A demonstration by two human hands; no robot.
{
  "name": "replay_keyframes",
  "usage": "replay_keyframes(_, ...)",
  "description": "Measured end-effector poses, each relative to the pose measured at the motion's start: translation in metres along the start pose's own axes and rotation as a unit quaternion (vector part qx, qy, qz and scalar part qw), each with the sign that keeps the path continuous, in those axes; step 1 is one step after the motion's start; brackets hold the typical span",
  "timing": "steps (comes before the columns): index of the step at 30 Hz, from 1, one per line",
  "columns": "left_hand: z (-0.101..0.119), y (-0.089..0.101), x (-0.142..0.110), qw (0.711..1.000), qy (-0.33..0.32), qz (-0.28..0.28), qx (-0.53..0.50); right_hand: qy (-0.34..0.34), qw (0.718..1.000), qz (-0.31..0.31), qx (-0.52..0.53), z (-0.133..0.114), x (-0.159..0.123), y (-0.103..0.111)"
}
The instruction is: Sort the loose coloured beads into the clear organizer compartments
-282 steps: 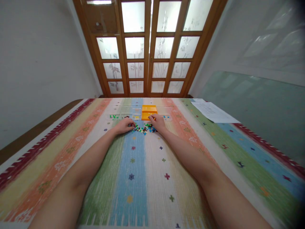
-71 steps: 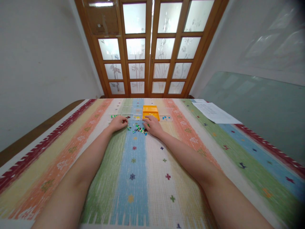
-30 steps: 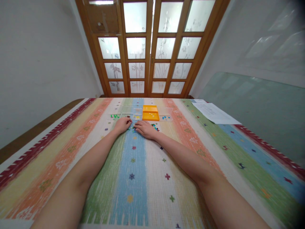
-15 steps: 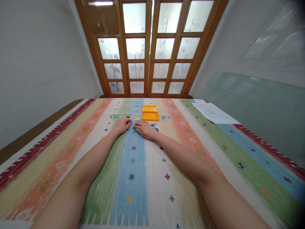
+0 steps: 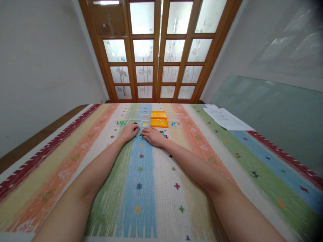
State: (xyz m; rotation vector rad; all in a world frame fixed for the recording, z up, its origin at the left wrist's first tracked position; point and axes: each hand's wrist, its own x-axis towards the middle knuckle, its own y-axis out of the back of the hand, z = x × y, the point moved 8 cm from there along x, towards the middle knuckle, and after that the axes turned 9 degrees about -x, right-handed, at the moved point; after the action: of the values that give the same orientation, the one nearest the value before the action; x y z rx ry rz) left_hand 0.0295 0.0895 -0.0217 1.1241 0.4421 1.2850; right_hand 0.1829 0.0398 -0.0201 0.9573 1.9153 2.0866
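Note:
My left hand (image 5: 130, 132) rests on the striped cloth with its fingers curled together; whatever they may hold is too small to make out. Just to its right, my right hand (image 5: 153, 136) lies palm down with fingers stretched out over the cloth. Small coloured pieces (image 5: 141, 137) lie scattered between the two hands, and more bits (image 5: 164, 134) show beyond the right hand. Behind them stands an open orange box (image 5: 159, 126) with a few pale pieces inside. Clear boxes hold green pieces (image 5: 121, 123), yellow pieces (image 5: 144, 124) and blue pieces (image 5: 175, 124).
The striped tablecloth (image 5: 141, 168) covers the table. Printed paper sheets (image 5: 228, 119) lie at the far right. Beyond the table are wooden doors with frosted panes (image 5: 143, 51), and a pale green glass panel (image 5: 272, 111) leans at the right wall.
My right hand has shifted very slightly to the left. The left hand and the boxes look the same.

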Motion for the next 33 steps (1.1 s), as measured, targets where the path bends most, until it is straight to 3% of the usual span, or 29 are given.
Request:
replay_keyframes(10, 0.002, 0.001, -0.001, 1.0, -0.009, -0.001, 0.0, -0.009, 0.999, 0.036, -0.002, 0.006, -0.002, 0.011)
replay_keyframes(24, 0.02, 0.001, -0.003, 0.999, -0.03, -0.024, -0.002, -0.174, 0.973, 0.143, 0.058, 0.075, -0.019, 0.03)
replay_keyframes(33, 0.04, -0.002, -0.006, 0.995, -0.072, -0.056, -0.033, -0.247, 0.949, 0.192, 0.037, 0.101, -0.034, 0.038)
